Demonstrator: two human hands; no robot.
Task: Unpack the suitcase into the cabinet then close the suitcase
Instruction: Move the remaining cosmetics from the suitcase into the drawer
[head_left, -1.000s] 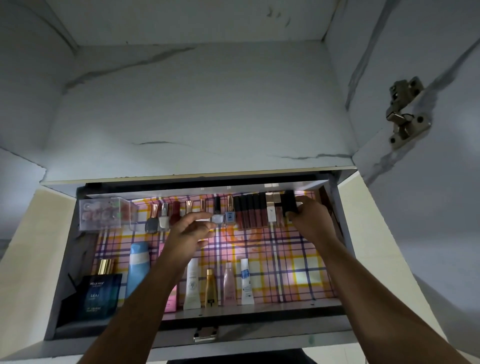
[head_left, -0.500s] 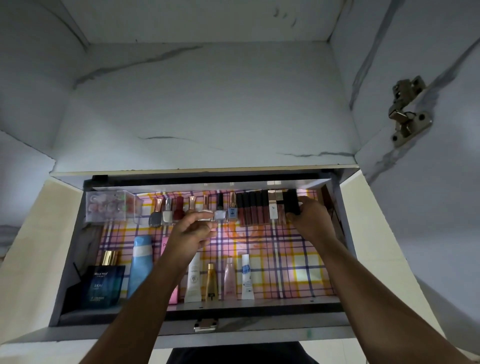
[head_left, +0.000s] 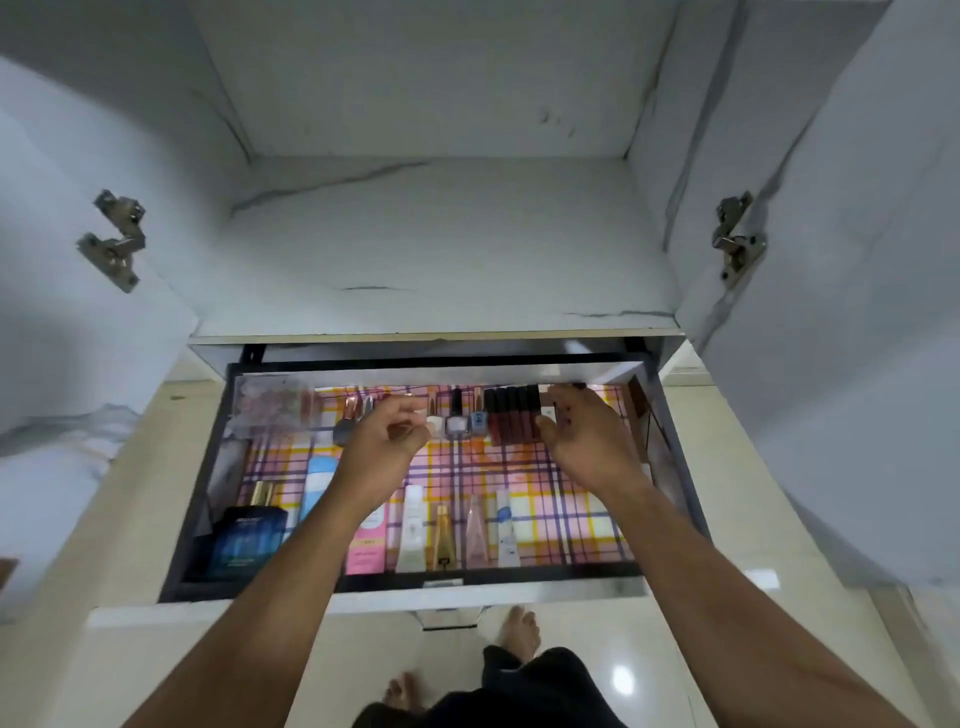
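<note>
The cabinet's pulled-out drawer (head_left: 670, 441), lined with plaid paper, serves as the landmark. Along its back wall stand nail polish bottles (head_left: 457, 423) and a row of dark lip gloss tubes (head_left: 511, 421). Along its front wall stand a blue perfume box (head_left: 249, 540), a light blue bottle (head_left: 318, 480) and several small tubes (head_left: 413, 530). The left hand (head_left: 382, 447) hovers over the back row, fingers loosely curled, holding nothing. The right hand (head_left: 584, 441) hovers beside the lip gloss tubes, fingers relaxed and slightly spread. The suitcase is out of view.
</note>
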